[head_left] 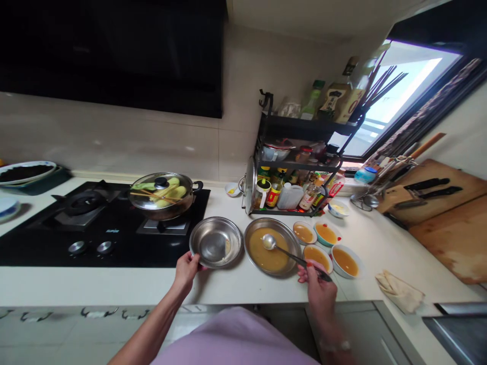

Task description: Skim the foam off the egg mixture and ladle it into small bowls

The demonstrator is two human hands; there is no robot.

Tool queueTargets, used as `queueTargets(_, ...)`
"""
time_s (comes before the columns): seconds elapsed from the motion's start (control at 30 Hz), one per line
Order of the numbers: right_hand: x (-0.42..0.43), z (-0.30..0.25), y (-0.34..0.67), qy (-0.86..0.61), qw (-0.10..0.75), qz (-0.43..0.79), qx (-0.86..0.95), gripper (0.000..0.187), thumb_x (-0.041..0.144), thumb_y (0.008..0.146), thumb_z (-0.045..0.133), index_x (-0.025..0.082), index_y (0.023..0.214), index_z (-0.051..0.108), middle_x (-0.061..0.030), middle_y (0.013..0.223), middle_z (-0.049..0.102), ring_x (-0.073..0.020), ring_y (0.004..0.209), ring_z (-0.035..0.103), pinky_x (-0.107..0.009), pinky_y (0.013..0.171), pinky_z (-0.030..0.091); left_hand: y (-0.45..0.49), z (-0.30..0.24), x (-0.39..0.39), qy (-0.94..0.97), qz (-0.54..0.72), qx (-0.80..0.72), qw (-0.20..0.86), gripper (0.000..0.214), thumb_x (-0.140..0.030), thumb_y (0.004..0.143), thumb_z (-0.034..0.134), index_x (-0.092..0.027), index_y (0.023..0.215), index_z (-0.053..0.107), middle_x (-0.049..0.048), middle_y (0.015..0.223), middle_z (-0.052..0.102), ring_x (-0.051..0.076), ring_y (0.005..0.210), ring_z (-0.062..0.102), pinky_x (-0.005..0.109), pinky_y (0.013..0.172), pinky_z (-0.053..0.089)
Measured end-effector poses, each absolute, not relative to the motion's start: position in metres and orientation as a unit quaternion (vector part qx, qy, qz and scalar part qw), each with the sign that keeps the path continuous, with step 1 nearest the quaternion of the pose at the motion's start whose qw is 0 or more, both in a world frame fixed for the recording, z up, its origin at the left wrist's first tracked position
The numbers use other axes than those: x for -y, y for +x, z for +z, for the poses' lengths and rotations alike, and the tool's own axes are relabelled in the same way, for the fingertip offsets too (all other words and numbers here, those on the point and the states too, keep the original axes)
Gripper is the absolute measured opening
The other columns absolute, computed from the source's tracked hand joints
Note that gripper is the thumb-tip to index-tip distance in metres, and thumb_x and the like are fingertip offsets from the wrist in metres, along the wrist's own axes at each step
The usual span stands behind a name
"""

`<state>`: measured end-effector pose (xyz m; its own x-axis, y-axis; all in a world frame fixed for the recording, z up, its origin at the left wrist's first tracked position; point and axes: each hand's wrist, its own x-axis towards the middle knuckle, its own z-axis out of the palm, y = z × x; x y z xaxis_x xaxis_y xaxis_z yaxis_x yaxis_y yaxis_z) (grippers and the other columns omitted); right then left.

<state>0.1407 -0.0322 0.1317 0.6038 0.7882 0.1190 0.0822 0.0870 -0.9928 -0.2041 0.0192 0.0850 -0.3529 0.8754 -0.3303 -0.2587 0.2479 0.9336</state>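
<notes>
My left hand (187,269) grips the near rim of an almost empty steel bowl (215,242) on the white counter. My right hand (318,288) is closed on the handle of a metal ladle (269,242), whose scoop rests in a second steel bowl (271,247) filled with yellow-brown liquid. Just right of that bowl stand several small bowls (345,260) holding the same liquid.
A black gas hob (95,223) at left carries a glass-lidded pan (164,195) with green vegetables. A black spice rack (294,172) stands behind the bowls. Wooden boards with knives (433,190) lie at right, and a folded cloth (399,291) near the counter edge.
</notes>
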Motion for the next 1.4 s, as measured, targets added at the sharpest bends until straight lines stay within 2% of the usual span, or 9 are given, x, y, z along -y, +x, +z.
queueTargets(0.37,0.039,0.139,0.138,-0.64,0.597,0.209,0.436,0.042,0.054,0.079,0.062,0.015,0.095,0.065,-0.004,0.063,0.068,-0.0179,0.05,0.06,-0.032,0.054,0.052,-0.194,0.066,-0.028,0.18,0.567,-0.602,0.532,0.021,-0.026,0.06,0.067,-0.018,0.055,0.048,-0.0055,0.05,0.053,0.009,0.045,0.053,0.026,0.052,0.052)
queueTargets(0.63,0.039,0.14,0.144,-0.664,0.573,0.198,0.438,0.043,0.054,0.078,0.063,0.015,0.095,0.066,-0.0027,0.061,0.067,-0.018,0.05,0.06,-0.031,0.055,0.051,-0.192,0.056,-0.039,0.171,0.564,-0.591,0.551,0.025,-0.027,0.065,0.07,-0.017,0.058,0.048,-0.0066,0.05,0.054,0.008,0.045,0.055,0.024,0.054,0.052)
queueTargets(0.87,0.041,0.144,0.146,-0.652,0.57,0.193,0.462,0.038,0.052,0.082,0.06,0.017,0.095,0.064,-0.0025,0.066,0.068,-0.0158,0.051,0.06,-0.03,0.053,0.053,-0.184,0.047,-0.023,0.176,0.531,-0.585,0.587,0.028,-0.039,0.08,0.064,-0.016,0.068,0.052,0.004,0.058,0.066,0.012,0.051,0.064,0.023,0.059,0.055)
queueTargets(1.1,0.044,0.141,0.151,-0.651,0.559,0.211,0.467,0.03,0.044,0.086,0.059,0.016,0.096,0.065,-0.0029,0.071,0.068,-0.0129,0.052,0.059,-0.027,0.049,0.053,-0.153,0.033,-0.003,0.289,0.514,-0.564,0.578,0.052,-0.064,0.067,0.066,-0.014,0.074,0.056,0.0055,0.067,0.068,0.017,0.055,0.065,0.03,0.05,0.054)
queueTargets(1.27,0.049,0.141,0.161,-0.626,0.512,0.207,0.551,0.02,0.032,0.089,0.056,0.02,0.098,0.069,-0.0051,0.087,0.067,-0.013,0.06,0.06,-0.028,0.052,0.054,-0.126,0.022,0.005,0.385,0.48,-0.556,0.559,0.042,-0.058,0.079,0.056,-0.019,0.069,0.049,0.0009,0.06,0.063,0.014,0.05,0.06,0.026,0.049,0.049)
queueTargets(1.4,0.051,0.142,0.166,-0.607,0.494,0.194,0.592,0.021,0.026,0.089,0.054,0.022,0.101,0.07,-0.0064,0.094,0.066,-0.0146,0.067,0.061,-0.028,0.052,0.054,-0.114,0.015,0.003,0.466,0.436,-0.563,0.525,0.037,-0.052,0.085,0.05,-0.021,0.065,0.044,-0.0009,0.055,0.06,0.013,0.049,0.056,0.023,0.052,0.044)
